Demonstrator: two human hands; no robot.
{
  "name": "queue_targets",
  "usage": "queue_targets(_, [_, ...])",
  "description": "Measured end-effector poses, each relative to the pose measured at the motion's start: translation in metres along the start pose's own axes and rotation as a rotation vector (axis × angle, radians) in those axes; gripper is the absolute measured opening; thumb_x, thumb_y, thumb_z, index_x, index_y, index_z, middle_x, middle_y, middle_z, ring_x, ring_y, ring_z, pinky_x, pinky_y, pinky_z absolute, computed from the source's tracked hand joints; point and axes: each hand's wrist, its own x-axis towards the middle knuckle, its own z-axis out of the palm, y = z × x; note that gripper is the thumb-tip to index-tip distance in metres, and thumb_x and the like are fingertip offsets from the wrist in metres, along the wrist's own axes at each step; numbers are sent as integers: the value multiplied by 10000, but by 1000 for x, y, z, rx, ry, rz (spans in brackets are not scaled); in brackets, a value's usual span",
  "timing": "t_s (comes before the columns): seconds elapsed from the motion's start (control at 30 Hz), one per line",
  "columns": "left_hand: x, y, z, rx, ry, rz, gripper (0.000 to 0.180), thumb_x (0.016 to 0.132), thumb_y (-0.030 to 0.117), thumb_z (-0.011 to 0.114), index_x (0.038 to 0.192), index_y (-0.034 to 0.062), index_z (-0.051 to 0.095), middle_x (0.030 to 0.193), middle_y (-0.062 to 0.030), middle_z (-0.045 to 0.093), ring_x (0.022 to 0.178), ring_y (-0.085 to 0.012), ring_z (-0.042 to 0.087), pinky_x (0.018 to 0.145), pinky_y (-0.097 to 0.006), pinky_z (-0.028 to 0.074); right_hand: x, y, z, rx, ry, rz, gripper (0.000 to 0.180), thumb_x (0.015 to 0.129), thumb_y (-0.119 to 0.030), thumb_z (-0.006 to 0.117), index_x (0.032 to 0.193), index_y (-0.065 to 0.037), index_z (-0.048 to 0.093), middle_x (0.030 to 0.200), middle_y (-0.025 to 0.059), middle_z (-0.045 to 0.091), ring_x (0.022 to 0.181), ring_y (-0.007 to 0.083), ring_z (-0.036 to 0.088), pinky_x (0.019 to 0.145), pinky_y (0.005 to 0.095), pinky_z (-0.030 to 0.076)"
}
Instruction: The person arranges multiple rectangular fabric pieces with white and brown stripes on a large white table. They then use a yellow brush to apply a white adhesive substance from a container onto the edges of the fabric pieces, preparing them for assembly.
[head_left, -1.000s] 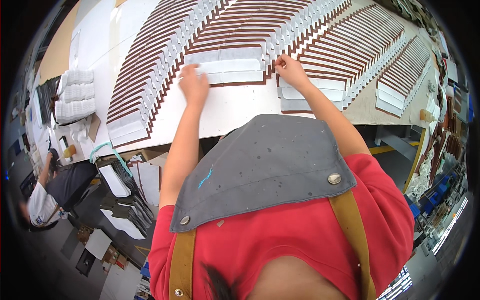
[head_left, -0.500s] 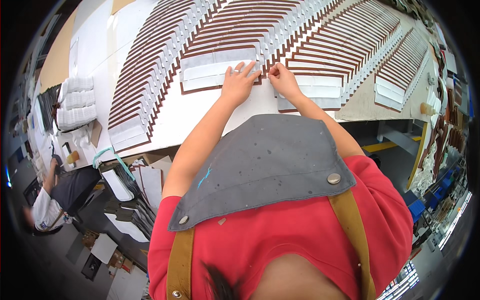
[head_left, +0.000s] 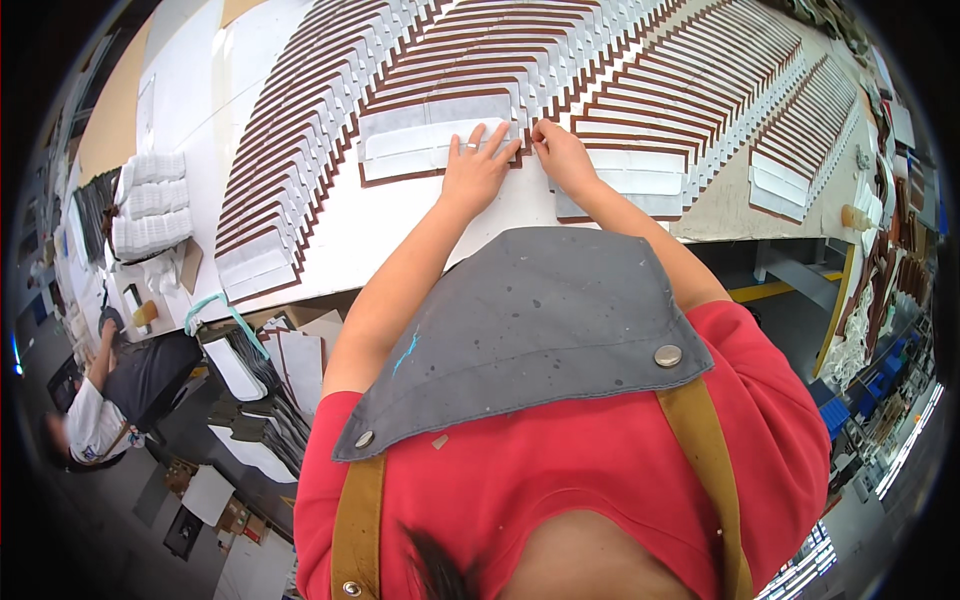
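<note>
Long rows of overlapping white panels with brown borders cover the white table [head_left: 330, 240]. The nearest panel [head_left: 410, 150] in the middle row lies on top. My left hand [head_left: 478, 168] lies flat on its right part, fingers spread, with a ring on one finger. Just to the right, touching that panel's right end, is my right hand [head_left: 560, 152], its fingertips pinched on the corner. A grey apron bib [head_left: 530, 320] over a red shirt fills the lower picture.
Stacks of white pieces [head_left: 150, 205] lie at the table's left end. Another person [head_left: 95, 420] crouches on the floor at lower left, among loose sheets and boxes [head_left: 270, 370]. Shelving with blue bins [head_left: 880, 380] stands to the right.
My left hand has slid right along the panel, from its left part to beside my right hand. My right hand has stayed at the panel's right end.
</note>
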Motion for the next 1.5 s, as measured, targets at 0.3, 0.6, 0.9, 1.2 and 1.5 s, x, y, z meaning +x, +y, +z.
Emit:
queue_targets(0.3, [-2,1,3,-14,-2,-6,436,853,259,487,1279,261,397,1388,7,283,1263,-272,272,983,-549,257,10,-4,3,-316,-82,-182,127,748,-39,516,866,-55,472,822,136,563,733,321,575,638,413,456])
queue_targets(0.6, [-1,1,4,-71,-14,-17,424,847,245,492,1264,238,411,1390,-9,280,1268,-288,258,976,-590,224,-9,1,-18,7,-171,-28,101,760,-30,508,844,-39,452,783,139,532,717,317,547,615,396,430])
queue_targets(0.9, [0,2,0,-111,-56,-45,431,842,238,498,1265,247,416,1391,0,277,1272,-287,251,994,-570,219,-9,4,6,-303,-94,-245,117,790,-41,455,907,-29,446,863,148,532,707,332,574,592,418,471])
queue_targets(1.2, [5,-21,2,-544,131,-133,399,800,165,515,1189,87,468,1311,-124,371,1174,-358,357,979,-511,279,-22,-1,8,-62,-250,-215,136,738,-14,473,871,-36,456,823,171,537,722,354,553,633,410,448])
queue_targets(1.5, [-6,-81,-6,-73,246,-515,396,748,165,582,1126,84,497,1244,-123,414,1098,-341,397,886,-483,323,-50,-56,-12,245,-908,59,161,843,-165,468,890,-11,469,646,99,526,649,216,540,588,322,417])
